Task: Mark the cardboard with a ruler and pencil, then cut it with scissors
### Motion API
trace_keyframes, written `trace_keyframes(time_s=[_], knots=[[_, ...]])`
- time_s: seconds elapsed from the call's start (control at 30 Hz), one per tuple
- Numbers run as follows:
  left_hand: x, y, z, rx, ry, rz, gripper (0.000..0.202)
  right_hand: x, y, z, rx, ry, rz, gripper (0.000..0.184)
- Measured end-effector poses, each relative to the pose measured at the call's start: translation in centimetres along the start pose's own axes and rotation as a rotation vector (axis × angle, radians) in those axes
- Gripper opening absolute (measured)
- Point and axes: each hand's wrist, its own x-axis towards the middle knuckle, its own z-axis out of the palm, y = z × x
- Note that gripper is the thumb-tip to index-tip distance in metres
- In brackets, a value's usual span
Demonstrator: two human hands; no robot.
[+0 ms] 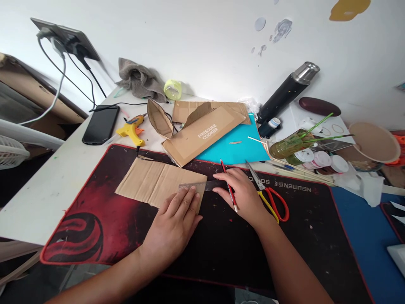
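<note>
A head-worn camera looks forward, down onto the mat [228, 249].

The left hand [175, 221] is covering part of the ruler [209, 185], whose markings are appearing too small to read. The printed cardboard [190, 145] is concealing some of the blue sheet [221, 147]. The bottom edge is cutting off the left forearm [110, 274] and right forearm [286, 257]; the left edge is cropping a white basket [12, 150], the top a yellow wall patch [348, 9].
</note>
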Motion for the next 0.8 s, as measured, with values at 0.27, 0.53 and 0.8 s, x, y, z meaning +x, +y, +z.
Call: trace_keyframes(time_s=[0.27, 0.53, 0.8], knots=[[0.07, 0.01, 0.08, -0.020, -0.006, -0.004, 0.042, -0.04, 0.09, -0.11, 0.019, -0.002, -0.001, 0.026], [0.08, -0.09, 0.16, 0.003, -0.023, 0.003, 0.041, -0.07, 0.18, -0.03, 0.025, -0.003, 0.010, 0.027], [0.20, 0.19, 0.51, -0.002, -0.018, -0.015, 0.039, -0.11, 0.31, 0.09, 0.042, 0.009, 0.017, 0.026]])
